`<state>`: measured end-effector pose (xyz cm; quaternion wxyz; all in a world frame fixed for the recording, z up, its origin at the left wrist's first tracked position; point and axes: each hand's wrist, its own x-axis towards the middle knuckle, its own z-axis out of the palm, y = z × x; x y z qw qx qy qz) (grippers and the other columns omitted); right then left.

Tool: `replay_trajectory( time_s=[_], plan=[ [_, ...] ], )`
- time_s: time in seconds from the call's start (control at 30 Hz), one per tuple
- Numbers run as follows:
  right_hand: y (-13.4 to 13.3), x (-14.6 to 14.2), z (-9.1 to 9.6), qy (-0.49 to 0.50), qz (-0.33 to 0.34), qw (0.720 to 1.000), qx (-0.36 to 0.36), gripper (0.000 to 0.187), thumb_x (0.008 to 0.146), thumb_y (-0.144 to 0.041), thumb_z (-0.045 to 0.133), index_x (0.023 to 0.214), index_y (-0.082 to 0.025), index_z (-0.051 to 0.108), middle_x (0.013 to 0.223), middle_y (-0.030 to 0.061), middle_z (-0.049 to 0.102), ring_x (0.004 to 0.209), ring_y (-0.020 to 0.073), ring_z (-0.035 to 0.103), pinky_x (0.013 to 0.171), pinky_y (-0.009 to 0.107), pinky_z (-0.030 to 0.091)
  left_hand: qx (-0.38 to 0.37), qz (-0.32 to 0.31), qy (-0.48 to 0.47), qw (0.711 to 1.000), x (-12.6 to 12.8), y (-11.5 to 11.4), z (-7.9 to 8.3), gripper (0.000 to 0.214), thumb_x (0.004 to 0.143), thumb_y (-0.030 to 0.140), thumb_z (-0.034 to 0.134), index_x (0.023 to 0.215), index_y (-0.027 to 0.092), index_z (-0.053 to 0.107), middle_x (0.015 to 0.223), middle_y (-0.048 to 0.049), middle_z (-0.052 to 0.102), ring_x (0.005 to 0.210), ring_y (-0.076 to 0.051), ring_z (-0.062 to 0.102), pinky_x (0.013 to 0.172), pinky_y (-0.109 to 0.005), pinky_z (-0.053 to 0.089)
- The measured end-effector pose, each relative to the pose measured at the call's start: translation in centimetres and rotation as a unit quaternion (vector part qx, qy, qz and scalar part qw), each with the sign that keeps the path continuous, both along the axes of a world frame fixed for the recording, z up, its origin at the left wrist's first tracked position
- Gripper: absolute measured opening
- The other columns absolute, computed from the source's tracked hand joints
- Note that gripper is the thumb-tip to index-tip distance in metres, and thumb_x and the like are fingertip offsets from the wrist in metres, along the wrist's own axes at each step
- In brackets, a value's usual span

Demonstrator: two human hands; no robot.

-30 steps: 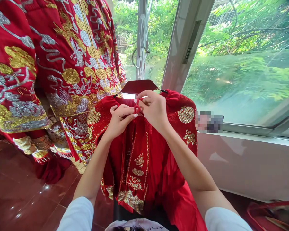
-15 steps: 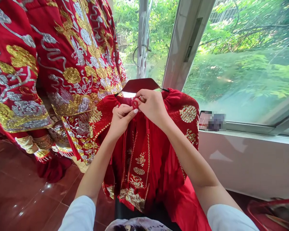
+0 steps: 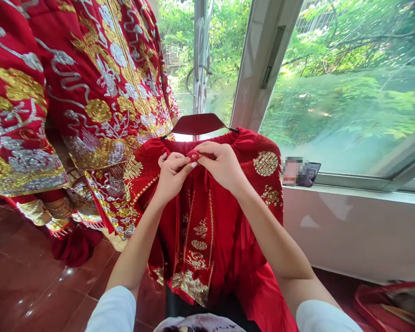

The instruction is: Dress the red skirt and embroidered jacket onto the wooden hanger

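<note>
A red garment (image 3: pixel 224 230) with gold embroidery and beaded edging hangs on a dark red hanger (image 3: pixel 200 123). At its neckline, both my hands pinch a small red loop of cord (image 3: pixel 193 156). My left hand (image 3: pixel 174 173) is closed on the loop's left side, thumb against forefinger. From the right, my right hand (image 3: pixel 221 166) grips the other side of the same loop between thumb and fingertips. Where the cord joins the collar is hidden behind my fingers.
Larger red garments (image 3: pixel 100 92) with gold and silver embroidery hang at the left. A window (image 3: pixel 346 92) fills the back and right. A phone (image 3: pixel 311 174) leans on the sill (image 3: pixel 352 191). A red-rimmed object (image 3: pixel 363 295) stands at lower right.
The red loop between my fingers looks smaller and flatter than before. My right hand has tilted and come slightly lower. The whole view has shifted a little.
</note>
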<state>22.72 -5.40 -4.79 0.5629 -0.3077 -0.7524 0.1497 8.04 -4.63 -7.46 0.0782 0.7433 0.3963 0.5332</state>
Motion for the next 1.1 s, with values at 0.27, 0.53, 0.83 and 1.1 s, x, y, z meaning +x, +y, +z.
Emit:
replay_trajectory(
  time_s=[0.27,0.53,0.83,1.1],
  plan=[
    [-0.4,-0.8,-2.1,0.139,0.012,0.99,0.0,0.02,0.088,-0.024,0.055,0.092,-0.02,0.074,0.09,0.0048,0.073,0.081,0.0163,0.064,0.077,0.032,0.049,0.042,0.015,-0.018,0.999,0.3,-0.5,0.0,0.039,0.089,0.054,0.048,0.074,0.023,0.067,0.083,0.0,0.068,0.084,-0.018,0.059,0.106,-0.042,0.026],
    [0.2,-1.3,-3.1,0.167,-0.022,0.984,0.049,0.015,0.087,-0.029,0.061,0.085,-0.023,0.074,0.089,0.0036,0.073,0.082,0.0159,0.062,0.079,0.032,0.051,0.056,0.057,-0.042,0.996,1.4,-0.9,-0.5,0.033,0.091,0.046,0.049,0.075,0.023,0.064,0.087,0.0006,0.068,0.088,-0.017,0.06,0.112,-0.045,0.021],
    [-0.8,0.9,-2.0,0.172,0.149,0.968,-0.102,0.034,0.083,-0.052,0.061,0.079,-0.018,0.062,0.066,-0.0027,0.053,0.038,0.0012,0.034,0.033,0.019,0.025,-0.002,-0.083,-0.026,0.996,-0.5,-1.0,0.2,0.037,0.093,0.051,0.042,0.073,0.025,0.059,0.093,-0.0012,0.07,0.095,-0.02,0.062,0.114,-0.049,0.023],
    [0.7,2.5,-0.8,0.149,0.132,0.971,-0.129,0.031,0.081,-0.047,0.065,0.074,-0.016,0.064,0.061,-0.0026,0.049,0.042,0.0017,0.029,0.035,0.02,0.019,-0.012,-0.134,0.024,0.991,-2.4,-0.6,2.5,0.041,0.089,0.055,0.045,0.065,0.023,0.053,0.08,-0.0044,0.067,0.083,-0.02,0.06,0.086,-0.036,0.046]
  ],
)
